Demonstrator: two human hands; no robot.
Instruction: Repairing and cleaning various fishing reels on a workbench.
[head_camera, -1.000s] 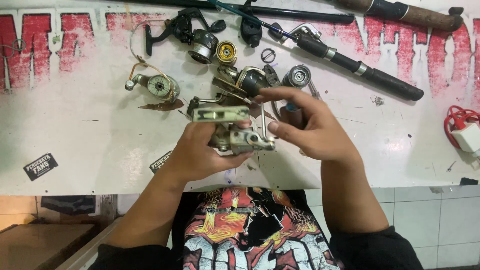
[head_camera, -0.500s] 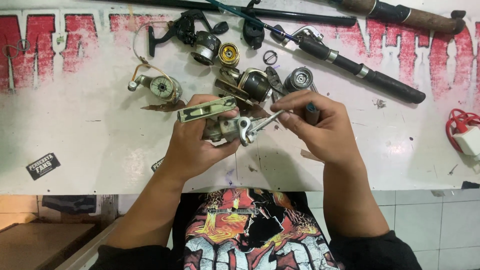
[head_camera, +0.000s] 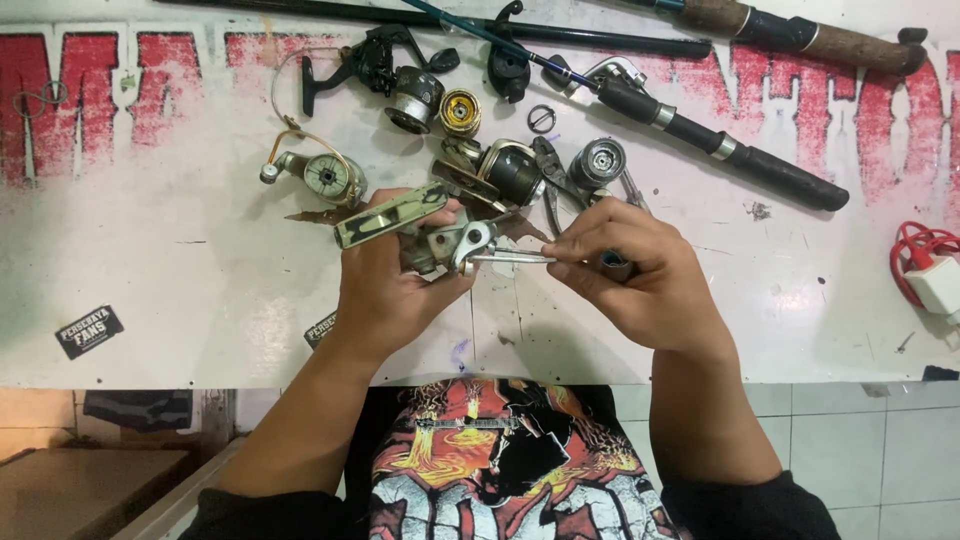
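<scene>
My left hand (head_camera: 392, 290) is closed around a small metal reel body (head_camera: 432, 240). A flat green foot (head_camera: 392, 214) sticks up and to the left from it, past my thumb. I hold the reel just above the white table (head_camera: 180, 280), in front of my chest.

Going right, a thin metal shaft (head_camera: 512, 258) comes out of the reel. It lies flat, and its long way runs side to side, from my left hand to my right hand.

My right hand (head_camera: 640, 280) is on the other end of the shaft. My thumb and first fingers (head_camera: 572, 262) are pinched shut on its tip. So the reel lies to the left of these fingers, and the shaft points straight at it. My hands are near each other, with only the shaft between them. I think I also hold a small dark tool in my right palm, but I cannot tell for sure.

Behind my hands, more reel parts (head_camera: 500, 170) lie in a pile, and a black rod handle (head_camera: 740, 160) lies slanted to the right.
</scene>
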